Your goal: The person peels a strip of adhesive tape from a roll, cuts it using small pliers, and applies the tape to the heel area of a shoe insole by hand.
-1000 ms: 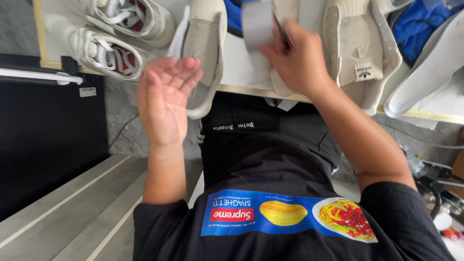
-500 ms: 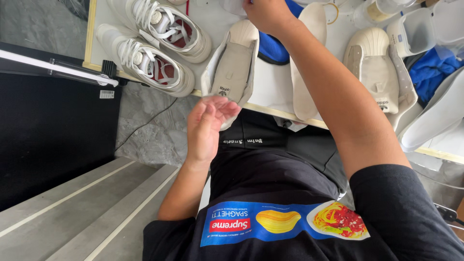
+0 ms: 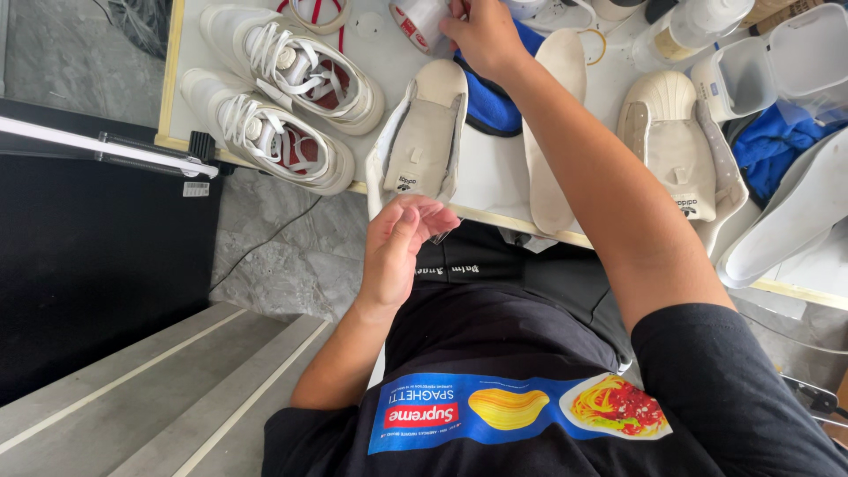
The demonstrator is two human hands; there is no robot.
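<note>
- Head view, looking down over a white table (image 3: 380,55) crowded with footwear and supplies.
- Right hand (image 3: 481,35) was stretched to the far side of the table, fingers curled against a white tape roll (image 3: 420,19) with red print. The fingertips touched the roll; whether they had closed on it could not be told, since the top edge of the picture cut them off.
- Left hand (image 3: 402,252) hung just off the near table edge, palm up, fingers loose and spread, holding nothing.
- The tape roll lay tilted at the far edge, just beyond a blue cloth (image 3: 490,102) and beside a red-and-white ring of tape (image 3: 316,13).
- A beige shoe upper (image 3: 424,141) lay opened flat just beyond the left hand, at the near edge. A pale insole (image 3: 552,132) lay lengthwise under the right forearm.
- Other items: a pair of white laced sneakers (image 3: 283,97) to the left, a second beige shell-toe shoe (image 3: 676,150) to the right, a clear plastic container (image 3: 795,53) at the far right.
- Judgement: the step in hand looked like handling the tape at the far edge, with the shoe upper waiting untouched.
- Judgement: a next move would call for a firm hold on the roll without dragging the blue cloth, and for the free left hand to steady the shoe upper.
</note>
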